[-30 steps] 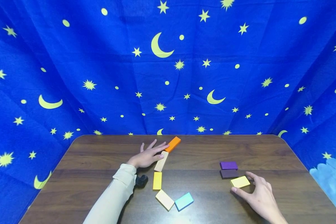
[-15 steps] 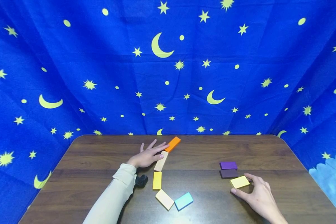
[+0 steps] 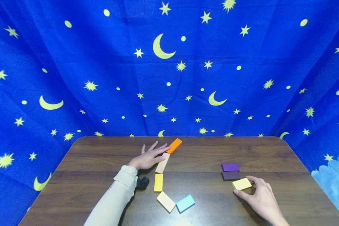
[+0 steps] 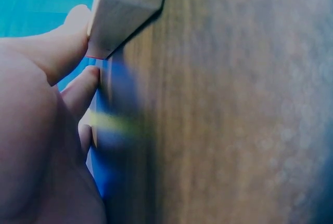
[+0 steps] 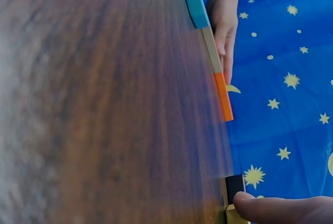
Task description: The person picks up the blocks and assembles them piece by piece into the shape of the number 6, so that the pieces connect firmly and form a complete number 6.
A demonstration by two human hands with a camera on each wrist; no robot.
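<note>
With fingers spread and nearly straight, my left hand [image 3: 147, 159] lies over the far end of a curved row of blocks. Its index fingertip touches the orange block [image 3: 175, 145], and its thumb reaches onto the plain wooden block [image 3: 162, 165]. On the right, my right hand [image 3: 262, 197] pinches a pale yellow block [image 3: 242, 184] between thumb and fingers, close over the table. Just beyond that block lie a dark, nearly black block [image 3: 228, 176] and a purple block [image 3: 230, 167]. In the right wrist view the thumb [image 5: 281, 209] presses against the pale yellow block [image 5: 235, 215].
Nearer along the row lie a yellow block [image 3: 158, 182], a cream block [image 3: 166, 201] and a light blue block [image 3: 185, 203]. A black device [image 3: 142, 182] sits at the left wrist. Behind the brown table [image 3: 197, 179] hangs a blue curtain [image 3: 130, 69] with moons and stars.
</note>
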